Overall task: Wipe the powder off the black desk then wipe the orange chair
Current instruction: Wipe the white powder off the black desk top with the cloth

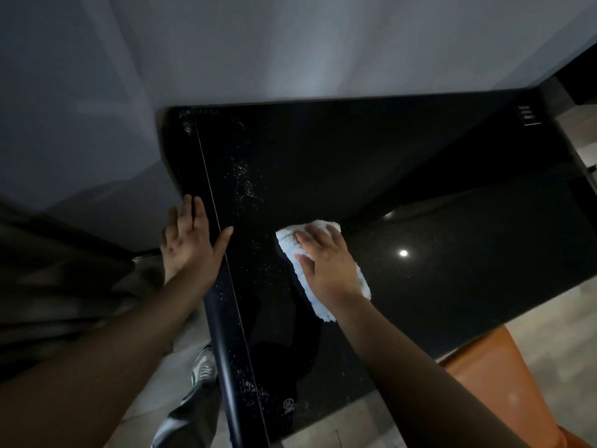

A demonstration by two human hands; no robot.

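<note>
The glossy black desk (403,176) fills the middle of the view. White powder (244,181) is scattered in a band along its left side and down towards the near corner. My right hand (326,263) presses flat on a fluffy white cloth (292,245) lying on the desk top, just right of the powder. My left hand (189,242) rests open and flat on the desk's left edge, holding nothing. The orange chair (494,379) stands at the lower right, partly behind my right forearm.
A pale wall (290,43) rises behind the desk. Light tiled floor (555,344) shows at the right and bottom. My shoe (203,367) and trouser leg are below the desk's left edge. A small panel with slots (526,114) sits at the desk's far right corner.
</note>
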